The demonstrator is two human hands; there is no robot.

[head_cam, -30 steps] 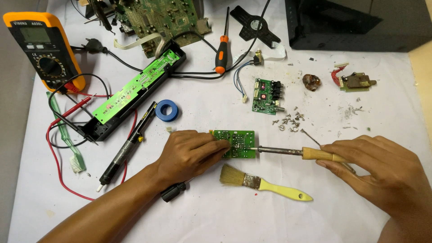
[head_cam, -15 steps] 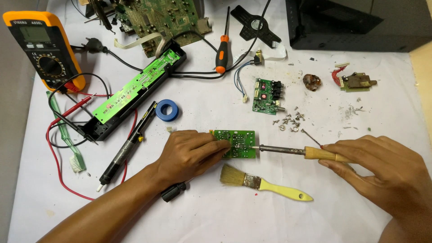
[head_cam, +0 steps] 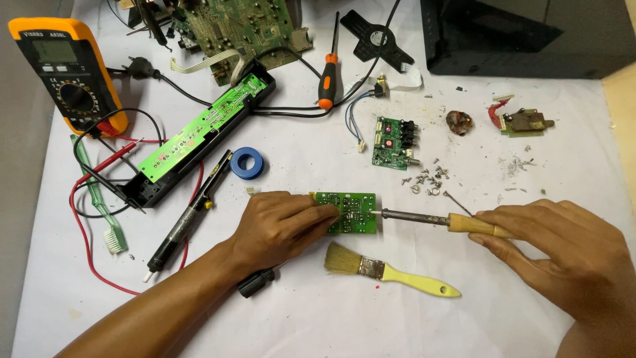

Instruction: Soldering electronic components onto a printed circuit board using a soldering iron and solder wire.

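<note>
Two hands work at the counter's (head_cam: 298, 318) middle in the head view. My left hand (head_cam: 275, 225) presses its fingertips on the small green circuit board (head_cam: 354, 212), pinning it flat. My right hand (head_cam: 563, 255) pinches the wooden handle of the soldering iron (head_cam: 424, 217), whose tip touches the board's right edge. Just below lies a yellow-handled brush (head_cam: 384, 272); a blue tape roll (head_cam: 247, 162) sits up left.
</note>
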